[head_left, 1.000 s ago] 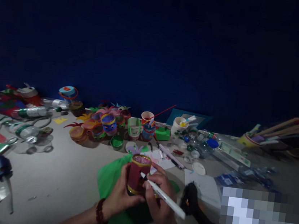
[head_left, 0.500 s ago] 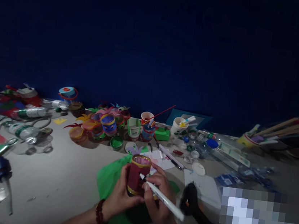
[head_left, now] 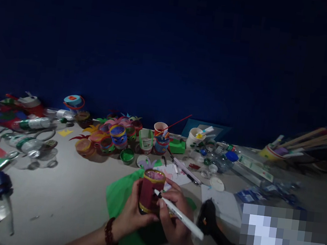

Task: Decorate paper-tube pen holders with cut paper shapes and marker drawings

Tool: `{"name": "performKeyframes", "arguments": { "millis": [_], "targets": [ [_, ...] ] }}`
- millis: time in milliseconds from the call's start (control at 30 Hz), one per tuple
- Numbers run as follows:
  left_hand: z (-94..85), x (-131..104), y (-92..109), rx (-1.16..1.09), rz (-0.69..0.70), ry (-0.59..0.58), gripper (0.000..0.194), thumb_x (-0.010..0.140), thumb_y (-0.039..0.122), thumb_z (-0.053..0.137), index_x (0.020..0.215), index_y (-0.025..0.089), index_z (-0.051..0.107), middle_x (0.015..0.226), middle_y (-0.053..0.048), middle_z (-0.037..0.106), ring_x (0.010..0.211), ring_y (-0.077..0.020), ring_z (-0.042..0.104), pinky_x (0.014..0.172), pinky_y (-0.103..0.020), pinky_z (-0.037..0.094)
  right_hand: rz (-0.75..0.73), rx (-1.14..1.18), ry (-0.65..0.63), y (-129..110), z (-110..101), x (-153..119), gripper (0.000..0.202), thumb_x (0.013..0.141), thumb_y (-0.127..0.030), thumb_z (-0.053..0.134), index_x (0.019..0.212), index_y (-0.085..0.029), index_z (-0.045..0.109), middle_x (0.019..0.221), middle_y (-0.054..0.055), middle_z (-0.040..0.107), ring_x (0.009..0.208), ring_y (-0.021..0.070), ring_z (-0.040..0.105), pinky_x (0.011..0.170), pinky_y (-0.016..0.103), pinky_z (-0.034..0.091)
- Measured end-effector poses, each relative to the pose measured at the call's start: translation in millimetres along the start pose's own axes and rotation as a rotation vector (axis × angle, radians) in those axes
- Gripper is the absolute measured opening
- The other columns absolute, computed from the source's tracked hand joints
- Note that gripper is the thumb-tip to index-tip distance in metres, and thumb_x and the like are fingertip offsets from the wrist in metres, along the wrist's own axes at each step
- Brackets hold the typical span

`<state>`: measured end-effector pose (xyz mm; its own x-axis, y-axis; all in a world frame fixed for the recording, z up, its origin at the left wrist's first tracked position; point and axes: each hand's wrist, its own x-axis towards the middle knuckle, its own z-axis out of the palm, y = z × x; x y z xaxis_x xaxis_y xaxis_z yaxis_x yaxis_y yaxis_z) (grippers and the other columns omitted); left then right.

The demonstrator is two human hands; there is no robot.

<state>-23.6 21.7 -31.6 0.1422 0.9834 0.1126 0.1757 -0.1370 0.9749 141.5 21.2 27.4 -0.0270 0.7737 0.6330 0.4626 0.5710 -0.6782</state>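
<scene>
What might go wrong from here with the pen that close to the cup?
The right hand holds the white pen at the dark red cup; a slip might leave a stray mark. The left hand grips the cup's side, so a squeeze might dent it.

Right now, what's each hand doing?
Left hand: closed around the dark red cylindrical cup.
Right hand: fingers closed on the white marker pen.
</scene>
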Motion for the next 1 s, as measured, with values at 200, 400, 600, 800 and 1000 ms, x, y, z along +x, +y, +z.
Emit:
{"name": "performKeyframes", "arguments": {
  "millis": [200, 400, 600, 800, 1000],
  "targets": [
    [-0.7, 1, -1, -0.005, -0.032, -0.029, 0.104, 0.060, 0.053, 0.082, 0.139, 0.019, 0.024, 0.129, -0.017, 0.058, 0.116, -0.0368, 0.060, 0.100, -0.054, 0.047, 0.073, 0.040, 0.023, 4, 0, -4, 0.010, 0.086, -0.020, 0.054, 0.094, -0.023, 0.058, 0.088, 0.008, 0.070, 0.114, 0.0331, 0.063, 0.084, 0.046, 0.058],
    [-1.2, 1, 0, -0.023, -0.022, -0.035, 0.103, 0.063, 0.052, 0.081, 0.139, 0.019, 0.021, 0.132, -0.018, 0.055, 0.120, -0.0365, 0.057, 0.103, -0.055, 0.044, 0.049, 0.040, 0.011, 5, 2, -4, 0.011, 0.085, -0.018, 0.057, 0.094, -0.024, 0.059, 0.088, 0.006, 0.070, 0.113, 0.0321, 0.064, 0.087, 0.046, 0.057],
    [-0.2, 1, 0, -0.016, -0.021, -0.044, 0.104, 0.062, 0.057, 0.080, 0.140, 0.019, 0.022, 0.131, -0.017, 0.056, 0.118, -0.0356, 0.059, 0.102, -0.054, 0.045, 0.111, 0.067, 0.009, 11, 1, -10, 0.010, 0.087, -0.018, 0.055, 0.095, -0.024, 0.058, 0.095, 0.009, 0.069, 0.118, 0.0326, 0.060, 0.088, 0.047, 0.056],
    [-0.7, 0, -2, -0.011, -0.037, -0.024, 0.105, 0.060, 0.055, 0.081, 0.140, 0.018, 0.024, 0.132, -0.017, 0.057, 0.120, -0.0366, 0.058, 0.102, -0.053, 0.046, 0.080, 0.062, 0.014, 8, 2, -6, 0.010, 0.086, -0.018, 0.056, 0.094, -0.024, 0.058, 0.093, 0.008, 0.070, 0.115, 0.0317, 0.062, 0.086, 0.045, 0.057],
    [0.3, 0, 0, -0.059, -0.035, -0.036, 0.107, 0.060, 0.059, 0.080, 0.140, 0.018, 0.023, 0.131, -0.018, 0.056, 0.117, -0.0359, 0.059, 0.101, -0.052, 0.046, 0.082, 0.086, 0.074, 8, 2, -4, 0.009, 0.086, -0.018, 0.054, 0.091, -0.023, 0.059, 0.086, 0.007, 0.070, 0.109, 0.0302, 0.067, 0.083, 0.043, 0.058]
  ]
}}
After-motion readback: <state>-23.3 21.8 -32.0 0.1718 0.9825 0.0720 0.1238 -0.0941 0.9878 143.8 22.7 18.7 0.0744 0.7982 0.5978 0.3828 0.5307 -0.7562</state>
